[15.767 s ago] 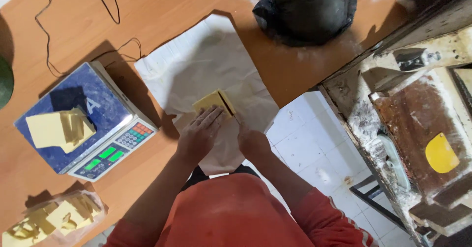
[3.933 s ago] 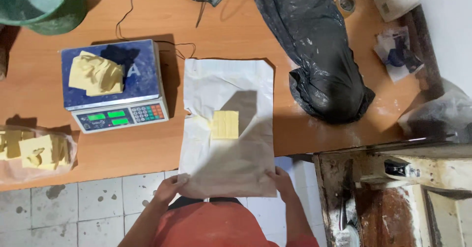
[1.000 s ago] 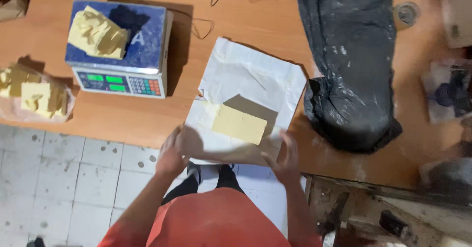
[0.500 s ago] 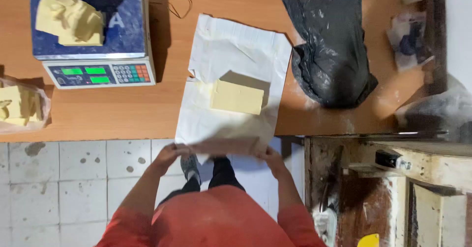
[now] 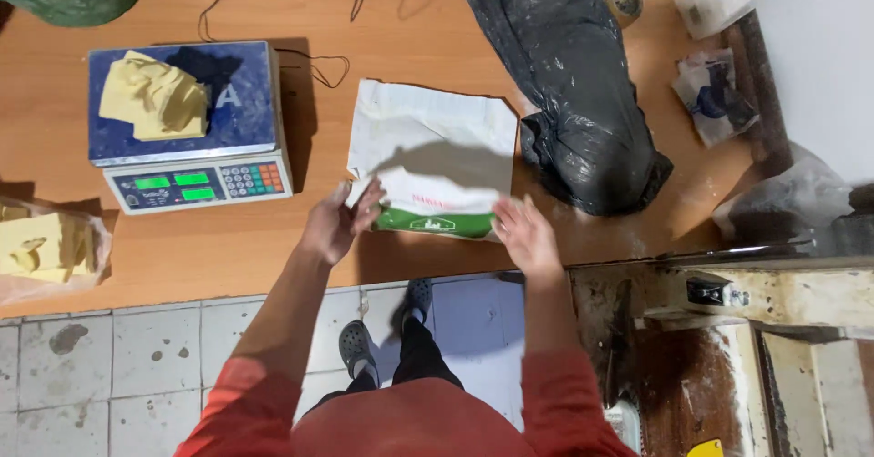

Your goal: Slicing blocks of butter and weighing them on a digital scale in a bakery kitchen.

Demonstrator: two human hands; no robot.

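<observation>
Fingers (image 5: 366, 204) of the left hand (image 5: 335, 225) and right hand (image 5: 523, 235) grasp the folded-over edge of the white wrapping paper (image 5: 435, 138) between them, on the wooden surface (image 5: 401, 20).

Left hand (image 5: 335, 225), right hand (image 5: 526, 236) fold white wrapping paper (image 5: 435, 161), likely over block; scale (image 5: 187, 125) left.

The paper sheet (image 5: 435, 152) lies on the table (image 5: 437, 29) between the scale (image 5: 191, 129) on its left and the bag (image 5: 578, 84) on its right — the bag touches its edge. Lumps (image 5: 155, 97) sit on the scale. The left hand (image 5: 335, 225) and right hand (image 5: 526, 237) hold the sheet's folded-over near edge.
</observation>
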